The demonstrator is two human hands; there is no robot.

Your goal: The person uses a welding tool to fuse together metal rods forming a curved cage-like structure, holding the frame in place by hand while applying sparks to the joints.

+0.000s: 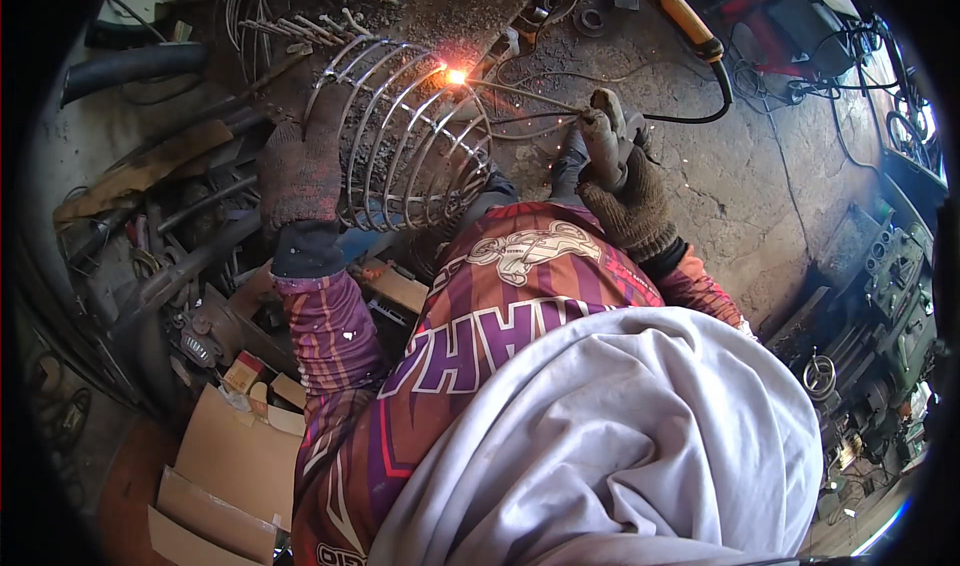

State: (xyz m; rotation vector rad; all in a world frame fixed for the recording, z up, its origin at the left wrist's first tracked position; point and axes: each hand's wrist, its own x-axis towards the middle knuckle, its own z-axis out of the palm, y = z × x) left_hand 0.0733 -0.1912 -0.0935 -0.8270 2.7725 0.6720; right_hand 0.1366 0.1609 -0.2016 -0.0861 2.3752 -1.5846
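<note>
A rounded cage of shiny metal rods (408,116) is tilted in front of me, its ribs crossed by bands. Around its left rim closes my left hand (300,171), in a dark knitted glove; the fingertips are partly hidden. My right hand (635,206), in a brown knitted glove, grips a welding electrode holder (604,141). From the holder's jaws a thin welding electrode (525,96) runs left to the cage's upper right edge. A bright orange arc (456,76) glows where they meet, and small sparks fly off.
An angle grinder (675,11) with an orange body and black cord lies at the top right. Metal bars and pipes (200,256) crowd the left, above a cardboard box (230,456). Cables cross the concrete floor (730,186). Machinery (890,276) stands at the far right.
</note>
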